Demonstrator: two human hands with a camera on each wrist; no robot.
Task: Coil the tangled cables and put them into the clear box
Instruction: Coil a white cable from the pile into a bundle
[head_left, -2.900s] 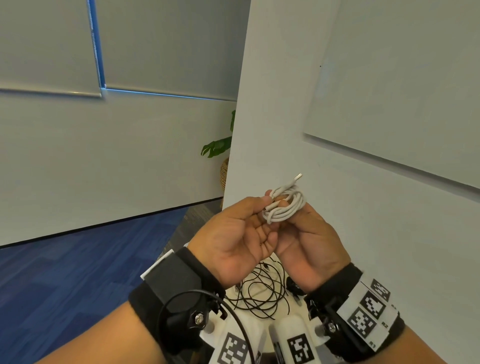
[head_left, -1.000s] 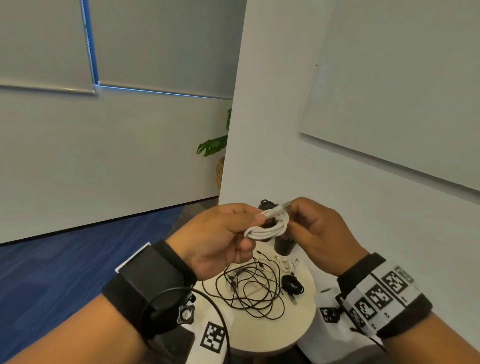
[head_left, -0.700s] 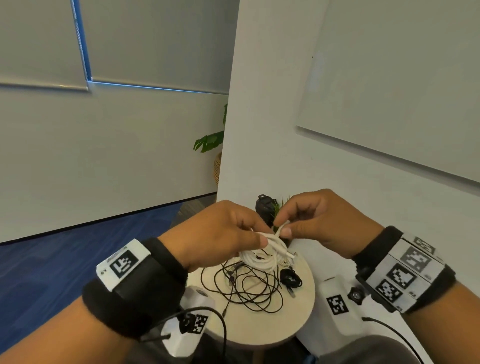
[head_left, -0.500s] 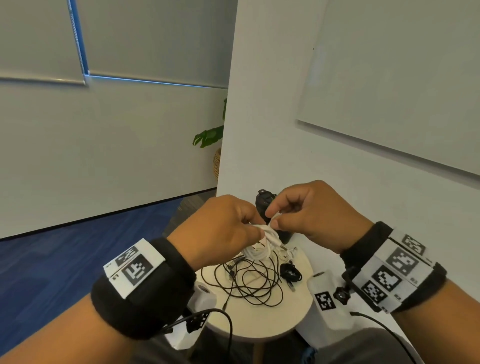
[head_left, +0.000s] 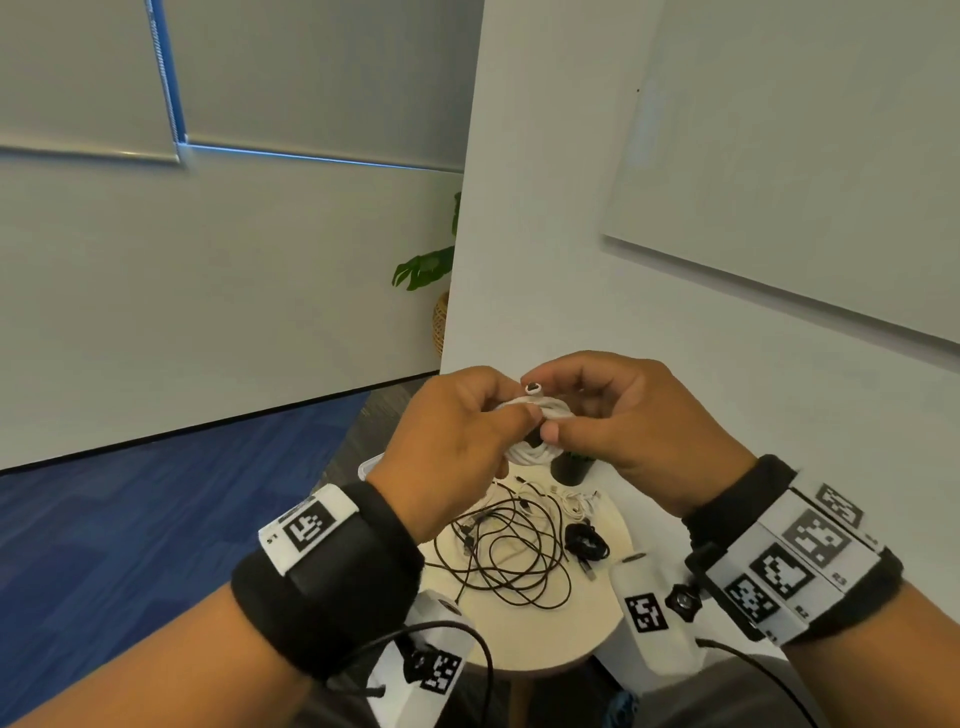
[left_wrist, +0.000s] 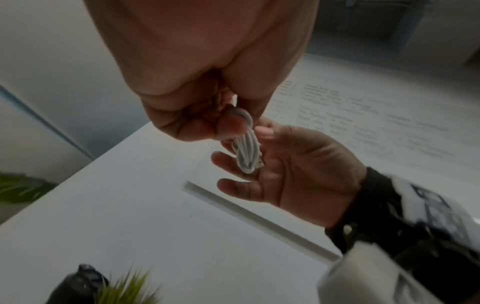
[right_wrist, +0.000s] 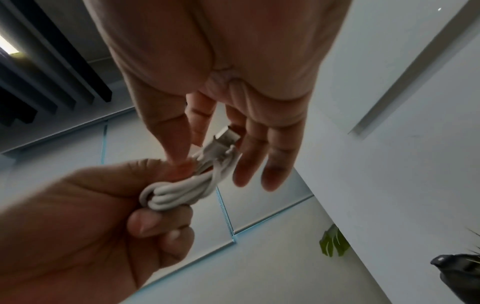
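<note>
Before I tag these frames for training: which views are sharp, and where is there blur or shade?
Head view: evenly lit, the white cable and tangled black cable fairly crisp, straight edges bowed. Left wrist view: dim, the right hand and its wristband smeared. Right wrist view: the connector sharp, the near palm in shade.

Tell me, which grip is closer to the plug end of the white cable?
Right. The right grip has its fingers against the plug; the left grip holds the white cable by its coil, below the plug.
</note>
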